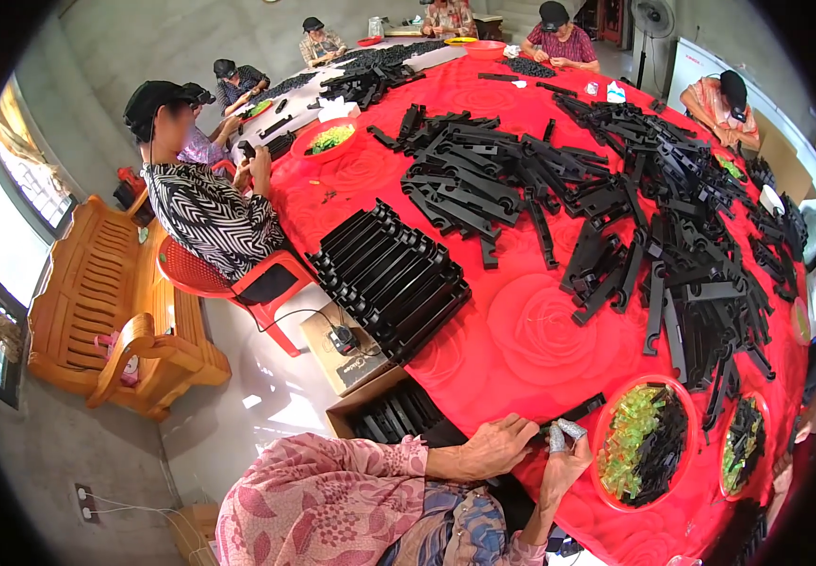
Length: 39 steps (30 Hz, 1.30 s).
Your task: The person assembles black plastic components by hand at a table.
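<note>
Near the table's front edge, my left hand (499,445) is closed on a long black plastic strip (582,408). Silver wrapping covers fingertips of my right hand (566,462), which pinches the near part of the same strip. The strip's far end sticks out past my fingers toward a red bowl (601,436). Inside that bowl, yellow-green translucent pieces (631,429) lie on the left and small black pieces (665,443) on the right. My fingers hide whatever small part may be between them.
Neatly stacked black strips (389,283) lie at the table's left edge. A large loose pile of strips (653,217) spreads across the red tablecloth (531,330). Another bowl (763,406) stands at right. Below, an open carton (340,421) holds strips. A person (215,217) sits at left; several others work farther back.
</note>
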Tool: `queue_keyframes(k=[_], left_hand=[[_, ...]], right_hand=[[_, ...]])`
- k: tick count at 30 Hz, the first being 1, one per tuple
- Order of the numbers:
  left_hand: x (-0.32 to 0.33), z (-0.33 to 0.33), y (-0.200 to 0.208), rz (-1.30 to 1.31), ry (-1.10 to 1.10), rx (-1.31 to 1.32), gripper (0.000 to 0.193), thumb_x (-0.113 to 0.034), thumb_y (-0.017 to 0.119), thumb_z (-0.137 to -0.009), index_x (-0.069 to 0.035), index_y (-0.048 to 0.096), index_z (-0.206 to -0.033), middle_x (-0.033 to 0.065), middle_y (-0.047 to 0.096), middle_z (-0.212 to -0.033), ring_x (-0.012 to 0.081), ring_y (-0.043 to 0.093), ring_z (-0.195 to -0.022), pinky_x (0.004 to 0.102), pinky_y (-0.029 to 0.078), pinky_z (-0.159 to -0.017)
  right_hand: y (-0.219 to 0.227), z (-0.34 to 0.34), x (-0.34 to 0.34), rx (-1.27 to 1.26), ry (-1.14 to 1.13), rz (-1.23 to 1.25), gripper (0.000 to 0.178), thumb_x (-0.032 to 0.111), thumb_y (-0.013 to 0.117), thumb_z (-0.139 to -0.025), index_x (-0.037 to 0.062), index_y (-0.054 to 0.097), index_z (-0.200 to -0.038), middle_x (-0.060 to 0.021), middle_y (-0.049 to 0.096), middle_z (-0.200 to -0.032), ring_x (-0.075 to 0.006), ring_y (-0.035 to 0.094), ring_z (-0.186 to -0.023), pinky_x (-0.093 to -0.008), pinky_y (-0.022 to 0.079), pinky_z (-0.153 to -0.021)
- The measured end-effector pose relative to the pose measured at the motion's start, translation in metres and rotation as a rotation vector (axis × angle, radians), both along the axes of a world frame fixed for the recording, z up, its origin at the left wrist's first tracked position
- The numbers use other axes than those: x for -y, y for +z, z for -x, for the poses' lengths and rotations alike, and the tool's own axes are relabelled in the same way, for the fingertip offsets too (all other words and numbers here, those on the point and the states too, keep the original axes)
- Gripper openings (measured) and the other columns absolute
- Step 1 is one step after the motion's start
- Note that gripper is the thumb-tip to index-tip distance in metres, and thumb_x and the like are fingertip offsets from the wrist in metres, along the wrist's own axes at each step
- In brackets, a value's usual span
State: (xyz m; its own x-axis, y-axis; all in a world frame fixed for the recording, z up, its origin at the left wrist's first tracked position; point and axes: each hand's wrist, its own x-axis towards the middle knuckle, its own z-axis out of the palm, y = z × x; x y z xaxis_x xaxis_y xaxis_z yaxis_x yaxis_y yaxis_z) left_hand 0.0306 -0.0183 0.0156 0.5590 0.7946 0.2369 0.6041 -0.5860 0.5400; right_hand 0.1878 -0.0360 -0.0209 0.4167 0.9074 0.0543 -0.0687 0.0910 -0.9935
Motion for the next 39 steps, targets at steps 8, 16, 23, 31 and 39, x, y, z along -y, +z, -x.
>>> queue_keyframes(k=[8,16,23,31,39], left_hand=[[0.014,-0.002,-0.006,-0.016,-0.077,0.141,0.035,-0.013,0.069,-0.081,-0.002,0.051,-0.110,0.0150,0.059,-0.102,0.0354,0.059,-0.096,0.0431,0.053,-0.072],[0.020,0.003,-0.007,0.128,0.073,0.054,0.049,-0.025,0.066,-0.085,-0.005,0.051,-0.127,0.0181,0.059,-0.118,0.0383,0.058,-0.106,0.0471,0.052,-0.085],[-0.005,0.010,-0.034,0.102,0.008,0.359,0.065,-0.011,0.084,-0.069,-0.004,0.054,-0.126,0.0138,0.061,-0.109,0.0267,0.060,-0.087,0.0359,0.052,-0.074],[0.007,0.006,-0.041,0.085,-0.016,0.340,0.067,-0.011,0.084,-0.070,-0.005,0.053,-0.129,0.0135,0.063,-0.108,0.0260,0.060,-0.088,0.0363,0.051,-0.073],[0.005,0.004,-0.037,0.029,-0.032,0.284,0.054,-0.013,0.079,-0.074,-0.001,0.057,-0.122,0.0165,0.062,-0.115,0.0351,0.059,-0.099,0.0411,0.051,-0.084]], right_hand=[[0.006,0.004,0.028,0.075,-0.007,-0.015,0.017,-0.012,0.068,-0.082,-0.0016,0.066,-0.096,-0.0047,0.067,-0.092,-0.0095,0.061,-0.079,-0.0230,0.053,-0.067],[0.009,-0.007,0.026,-0.006,-0.095,-0.122,0.032,0.019,0.051,-0.099,-0.0049,0.060,-0.116,-0.0184,0.069,-0.103,-0.0256,0.069,-0.086,-0.0330,0.056,-0.072],[0.019,-0.026,0.012,-0.133,-0.182,-0.068,0.020,-0.002,0.059,-0.092,-0.0044,0.060,-0.112,-0.0170,0.070,-0.099,-0.0251,0.070,-0.082,-0.0331,0.057,-0.068],[0.022,-0.037,0.017,-0.158,-0.139,-0.033,0.015,-0.004,0.063,-0.091,-0.0048,0.064,-0.106,-0.0167,0.070,-0.100,-0.0242,0.070,-0.081,-0.0339,0.058,-0.067],[0.041,-0.023,0.001,0.065,-0.048,0.074,0.019,-0.012,0.066,-0.085,-0.0052,0.066,-0.102,-0.0113,0.071,-0.092,-0.0143,0.067,-0.081,-0.0262,0.055,-0.068]])
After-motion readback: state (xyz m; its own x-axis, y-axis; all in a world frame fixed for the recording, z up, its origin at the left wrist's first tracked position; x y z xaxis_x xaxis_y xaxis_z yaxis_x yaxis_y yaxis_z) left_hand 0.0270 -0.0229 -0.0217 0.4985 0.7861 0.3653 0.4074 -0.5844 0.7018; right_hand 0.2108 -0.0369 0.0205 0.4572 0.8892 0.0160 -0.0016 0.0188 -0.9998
